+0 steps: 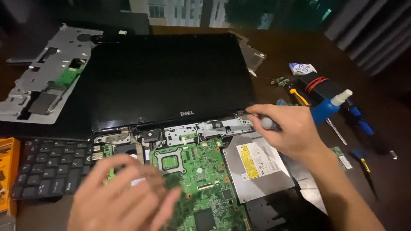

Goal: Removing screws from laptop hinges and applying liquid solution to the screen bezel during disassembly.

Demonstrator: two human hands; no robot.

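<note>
The opened laptop [171, 85] lies at the centre of the tabletop [385, 179], its black screen panel folded flat toward the far edge. The green motherboard [205, 179] is exposed in the base, with the silver optical drive [257, 167] just beside it on the right.

The right hand [291, 132] is closed around a screwdriver [269, 123]; the tool tip sits at the right hinge bracket [239, 117], at the base of the screen. The left hand [124, 196] hovers over the left part of the motherboard, fingers loosely spread and blurred; whether it touches the board cannot be told.

A detached black keyboard [51, 167] lies at the left edge of the tabletop, with a grey metal frame plate [47, 72] beyond it near the far left corner. Toward the right edge lie a blue bottle with a white nozzle [329, 107] and a yellow-handled screwdriver [298, 96].
</note>
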